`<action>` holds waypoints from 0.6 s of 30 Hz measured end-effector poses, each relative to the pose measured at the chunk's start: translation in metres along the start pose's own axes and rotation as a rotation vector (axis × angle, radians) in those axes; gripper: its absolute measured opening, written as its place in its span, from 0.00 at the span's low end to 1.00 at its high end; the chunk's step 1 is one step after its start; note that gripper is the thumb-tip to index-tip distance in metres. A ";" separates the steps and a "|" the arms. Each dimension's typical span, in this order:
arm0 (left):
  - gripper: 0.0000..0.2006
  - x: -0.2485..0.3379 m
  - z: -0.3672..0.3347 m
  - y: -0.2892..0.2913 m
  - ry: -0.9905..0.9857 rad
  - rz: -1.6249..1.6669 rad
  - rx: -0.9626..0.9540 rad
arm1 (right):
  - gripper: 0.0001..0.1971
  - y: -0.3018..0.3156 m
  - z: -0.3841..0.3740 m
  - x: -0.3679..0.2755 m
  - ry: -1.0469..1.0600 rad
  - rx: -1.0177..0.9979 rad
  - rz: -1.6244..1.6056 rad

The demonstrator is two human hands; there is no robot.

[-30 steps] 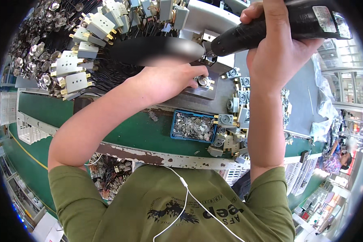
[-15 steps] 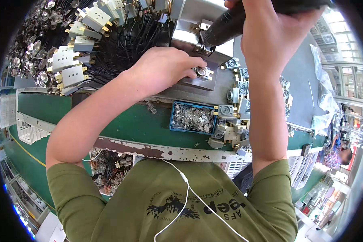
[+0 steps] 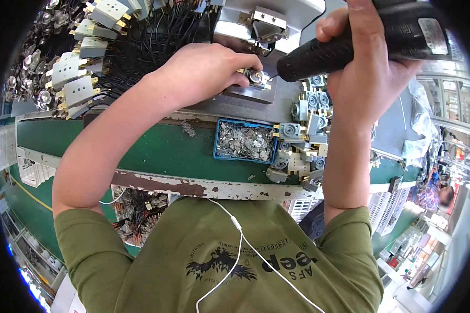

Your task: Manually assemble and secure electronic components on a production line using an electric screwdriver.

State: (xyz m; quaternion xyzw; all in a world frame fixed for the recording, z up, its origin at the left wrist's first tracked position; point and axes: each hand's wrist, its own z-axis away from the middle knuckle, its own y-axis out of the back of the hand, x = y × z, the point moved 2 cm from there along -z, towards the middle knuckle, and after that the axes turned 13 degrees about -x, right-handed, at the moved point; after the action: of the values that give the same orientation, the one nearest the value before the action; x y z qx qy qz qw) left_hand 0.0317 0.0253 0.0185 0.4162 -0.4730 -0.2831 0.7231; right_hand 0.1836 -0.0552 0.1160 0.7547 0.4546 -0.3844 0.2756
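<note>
Two hands: one screwdriver (image 3: 360, 44), one switch (image 3: 256, 77).

1 label (image 3: 432, 36): rectangular, pale grey with dark print and a red mark, fixed to the black power screwdriver (image 3: 360, 39) body at upper right. White printed sheets (image 3: 5, 146) lie at the far-left edge beside the green desk (image 3: 156, 151). No screens visible.

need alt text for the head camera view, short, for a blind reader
Seen from above, a person's right hand holds a black electric screwdriver with its tip at a small metal part that the left hand steadies on a grey fixture. A blue tray of metal pieces and grey connector parts lie on the green bench.
</note>
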 end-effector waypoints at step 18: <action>0.16 0.001 -0.001 0.000 0.018 -0.043 0.007 | 0.09 -0.001 0.002 0.012 0.017 -0.124 -0.080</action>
State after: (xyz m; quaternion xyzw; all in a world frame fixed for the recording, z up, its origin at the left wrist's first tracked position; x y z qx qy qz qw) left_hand 0.0330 0.0244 0.0190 0.4314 -0.4584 -0.2934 0.7195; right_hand 0.1853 -0.0507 0.1048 0.7208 0.5097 -0.3596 0.3023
